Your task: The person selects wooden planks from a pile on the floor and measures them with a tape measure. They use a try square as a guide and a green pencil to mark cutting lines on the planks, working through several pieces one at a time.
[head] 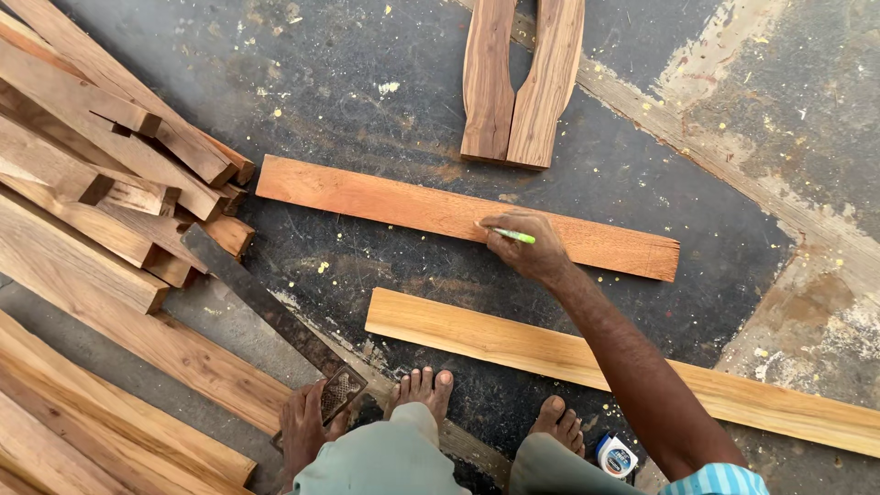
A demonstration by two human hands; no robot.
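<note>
left hand (302, 429) fingers closed around dark metal ruler (266, 307), left of reddish plank (458, 215) | lumber pile (92, 229) far left | right hand (530, 246) pinching green pencil (511, 236) on the plank | pale plank (642, 367) just below | tape measure (616, 456) by right foot

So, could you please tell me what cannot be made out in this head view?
- Pencil tip: hidden by the right hand, so no mark on the reddish plank shows.
- Dark metal ruler: near end under the left hand.
- Tape measure: partly hidden by the knee.
- Pale plank: cut off at the right edge.
</note>
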